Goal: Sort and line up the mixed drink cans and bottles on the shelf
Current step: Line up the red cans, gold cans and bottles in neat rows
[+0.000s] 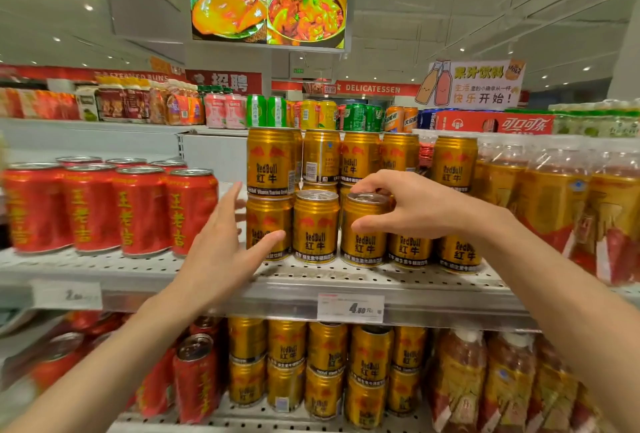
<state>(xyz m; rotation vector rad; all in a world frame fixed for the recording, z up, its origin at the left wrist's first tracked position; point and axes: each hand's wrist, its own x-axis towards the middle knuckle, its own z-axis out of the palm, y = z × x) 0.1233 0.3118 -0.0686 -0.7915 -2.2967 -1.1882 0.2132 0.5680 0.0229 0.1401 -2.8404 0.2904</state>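
Observation:
Gold Red Bull cans stand on the middle shelf (242, 280), some stacked two high. My right hand (412, 205) grips the top of one front-row gold can (363, 242), fingers over its lid and thumb on its side. Another single gold can (316, 228) stands just left of it. My left hand (221, 242) is open with spread fingers, its thumb touching the lower can of the leftmost stack (266, 228). Red herbal-tea cans (142, 214) stand in rows to the left, with a small gap between them and the gold cans.
Bottled tea (554, 204) fills the shelf to the right. The shelf below holds more red cans (195, 377), gold cans (325, 363) and bottles. Mixed cans line the top shelf (311, 114). A price tag (349, 308) hangs on the shelf edge.

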